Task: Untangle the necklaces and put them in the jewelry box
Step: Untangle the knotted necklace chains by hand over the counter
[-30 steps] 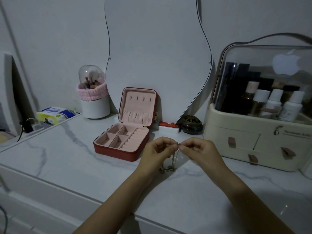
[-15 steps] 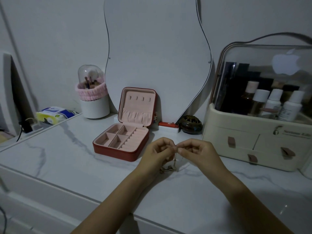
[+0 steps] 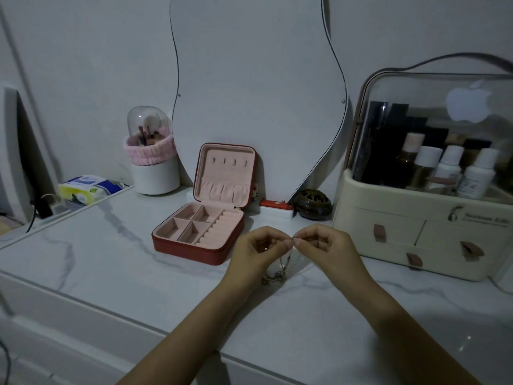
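**Fingertips meet on the chain**

Little has changed since the earlier frames: both hands remain raised together. The left hand [image 3: 259, 248] and right hand [image 3: 323, 247] each pinch the necklaces [image 3: 280, 269], whose tangled end rests on the worktop [image 3: 111, 262], beside the open jewelry box [image 3: 200, 232].

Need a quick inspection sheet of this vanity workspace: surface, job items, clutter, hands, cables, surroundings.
Surface: white marble-look tabletop, mostly bare.
Job's things: red jewelry box open, compartments look empty; necklaces hang from the fingers, lower end bunched on the tabletop.
Clutter: brush holder, tissue pack, dark round dish, cosmetics organizer.
Grippers: left hand and right hand pinch the chain together.
Cables: dark cable at far left.
Surroundings: wavy mirror, plain wall.
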